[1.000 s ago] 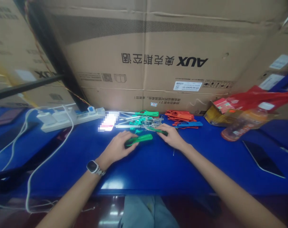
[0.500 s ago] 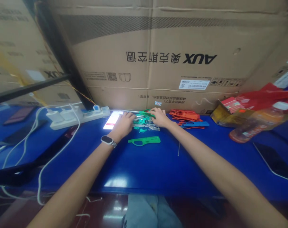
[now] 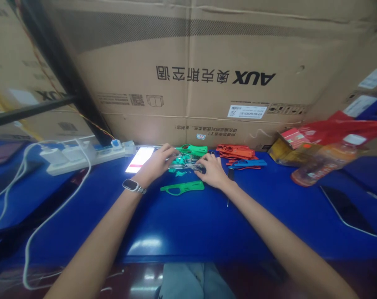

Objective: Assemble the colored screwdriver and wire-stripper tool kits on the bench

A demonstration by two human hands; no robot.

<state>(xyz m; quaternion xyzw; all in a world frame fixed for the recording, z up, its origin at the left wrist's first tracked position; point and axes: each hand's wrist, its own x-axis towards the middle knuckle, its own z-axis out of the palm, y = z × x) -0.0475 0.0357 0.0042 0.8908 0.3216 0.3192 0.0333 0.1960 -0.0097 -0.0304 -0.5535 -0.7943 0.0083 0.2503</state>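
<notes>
My left hand (image 3: 157,164) reaches into a pile of silvery metal rods (image 3: 176,166) and small teal plastic parts (image 3: 185,159); its fingers are closed on a metal rod, partly hidden by the hand. At the pile's right side my right hand (image 3: 212,171) rests with thumb and fingers apart, around thin metal pieces (image 3: 193,166). A green plastic shell (image 3: 188,187), shaped like a long lighter's handle, lies flat in front of the pile. More green shells (image 3: 196,150) lie behind it. A thin screwdriver (image 3: 230,173) is partly covered by my right wrist.
Orange shells (image 3: 234,152) and blue shells (image 3: 249,163) are stacked to the right. Beyond them are a drink bottle (image 3: 325,162), an open carton (image 3: 288,151) and a dark phone (image 3: 348,209). A lit phone (image 3: 140,160) and a power strip (image 3: 85,160) with white cables stand left.
A second ago both hands held green shells. One now lies on the table before the pile, and the right hand's is out of it. Both hands have moved to the metal parts.
</notes>
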